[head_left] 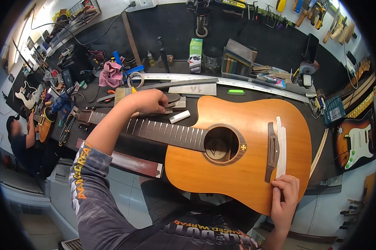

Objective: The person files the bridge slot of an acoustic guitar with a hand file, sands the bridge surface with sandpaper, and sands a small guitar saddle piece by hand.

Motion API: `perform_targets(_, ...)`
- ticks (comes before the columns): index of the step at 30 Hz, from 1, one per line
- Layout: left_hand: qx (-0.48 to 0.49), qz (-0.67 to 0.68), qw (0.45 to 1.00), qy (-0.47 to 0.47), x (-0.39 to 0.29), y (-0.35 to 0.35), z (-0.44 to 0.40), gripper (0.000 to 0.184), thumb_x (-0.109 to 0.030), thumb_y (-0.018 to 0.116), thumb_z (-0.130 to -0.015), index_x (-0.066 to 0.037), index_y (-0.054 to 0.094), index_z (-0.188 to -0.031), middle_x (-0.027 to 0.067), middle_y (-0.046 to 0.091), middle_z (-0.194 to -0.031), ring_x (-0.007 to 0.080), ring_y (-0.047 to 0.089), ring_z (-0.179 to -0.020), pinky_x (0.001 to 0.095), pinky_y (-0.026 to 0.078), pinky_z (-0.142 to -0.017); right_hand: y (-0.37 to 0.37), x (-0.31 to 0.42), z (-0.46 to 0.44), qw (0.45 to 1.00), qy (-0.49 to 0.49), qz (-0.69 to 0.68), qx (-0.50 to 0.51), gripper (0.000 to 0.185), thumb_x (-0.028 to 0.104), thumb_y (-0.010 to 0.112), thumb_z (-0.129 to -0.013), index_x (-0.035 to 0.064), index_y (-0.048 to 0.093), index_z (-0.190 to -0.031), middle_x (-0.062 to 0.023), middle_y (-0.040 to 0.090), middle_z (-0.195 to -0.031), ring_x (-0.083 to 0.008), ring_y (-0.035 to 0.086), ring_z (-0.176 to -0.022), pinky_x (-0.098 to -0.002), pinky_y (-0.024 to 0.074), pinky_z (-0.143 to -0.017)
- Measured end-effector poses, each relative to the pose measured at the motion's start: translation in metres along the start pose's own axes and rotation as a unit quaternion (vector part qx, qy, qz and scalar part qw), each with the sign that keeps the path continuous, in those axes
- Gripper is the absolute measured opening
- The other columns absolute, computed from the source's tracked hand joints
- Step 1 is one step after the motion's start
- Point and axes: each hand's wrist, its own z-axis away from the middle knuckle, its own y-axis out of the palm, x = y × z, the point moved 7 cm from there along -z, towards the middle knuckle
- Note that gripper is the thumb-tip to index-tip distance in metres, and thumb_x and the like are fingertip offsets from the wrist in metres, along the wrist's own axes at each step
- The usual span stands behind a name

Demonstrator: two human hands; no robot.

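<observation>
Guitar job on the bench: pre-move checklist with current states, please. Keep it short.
1. Guitar lying face up: ok.
2. White strip beside the bridge: ok, on the side away from the sound hole.
3. Right hand at the strip: ok, fingers at its lower end.
4. Strip flat along its whole length: cannot tell from this angle.
5. Left hand free: cannot tell, the fingers are curled and what they may hold is hidden.
6. Space beside the fretboard clear: not ok, a white tube lies there.
</observation>
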Motion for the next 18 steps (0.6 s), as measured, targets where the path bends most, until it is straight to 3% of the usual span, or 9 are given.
perform_targets(4,-0.101,0.072,0.992,0.03,0.01,-0.021,0.004,0.029,-0.025,0.086,-0.104,-0.003,0.082,-0.123,0.0161,0.086,-0.115,0.0301,0.08,-0.113,0.0452,0.059,-0.102,-0.001,0.0,0.0,1.0,-0.002,-0.006,0.002,0.017,-0.01,0.073,-0.097,0.0004,0.075,-0.11,-0.0153,0.071,-0.118,-0.0392,0.065,-0.121,-0.0494,0.0519,-0.11)
perform_targets(7,-0.052,0.091,0.994,0.021,0.006,-0.024,0.005,0.031,-0.027,0.085,-0.105,-0.003,0.084,-0.125,0.0162,0.086,-0.123,0.0318,0.08,-0.117,0.0453,0.06,-0.104,-0.001,-0.001,-0.001,1.0,-0.003,-0.007,0.003,0.017,-0.01,0.073,-0.096,0.0004,0.074,-0.11,-0.0153,0.071,-0.118,-0.0392,0.065,-0.121,-0.0492,0.0518,-0.109)
perform_targets(8,-0.025,0.081,0.996,0.041,-0.006,-0.018,0.005,0.029,-0.025,0.084,-0.106,-0.003,0.082,-0.125,0.0138,0.085,-0.117,0.0257,0.077,-0.11,0.0425,0.059,-0.101,-0.001,0.0,-0.001,1.0,-0.003,-0.005,0.003,0.017,-0.01,0.073,-0.096,0.0004,0.074,-0.11,-0.0152,0.071,-0.118,-0.0391,0.065,-0.12,-0.0491,0.0517,-0.109)
perform_targets(14,0.064,-0.003,0.997,0.038,-0.054,0.032,-0.017,0.033,-0.029,0.087,-0.103,-0.007,0.085,-0.127,0.0163,0.087,-0.121,0.0353,0.082,-0.115,0.0485,0.061,-0.101,-0.001,0.001,0.0,1.0,0.0,0.0,0.0,0.017,-0.01,0.073,-0.096,0.0003,0.075,-0.109,-0.0152,0.071,-0.119,-0.0391,0.066,-0.121,-0.0496,0.0519,-0.11)
perform_targets(18,0.023,-0.123,0.992,0.032,-0.057,0.043,-0.032,0.04,-0.034,0.093,-0.096,-0.007,0.086,-0.124,0.0202,0.087,-0.121,0.0433,0.083,-0.116,0.0528,0.065,-0.101,-0.001,0.001,0.0,1.0,-0.001,-0.006,-0.003,0.018,-0.01,0.074,-0.095,0.0003,0.076,-0.109,-0.0149,0.072,-0.118,-0.0395,0.066,-0.123,-0.0503,0.0524,-0.111)
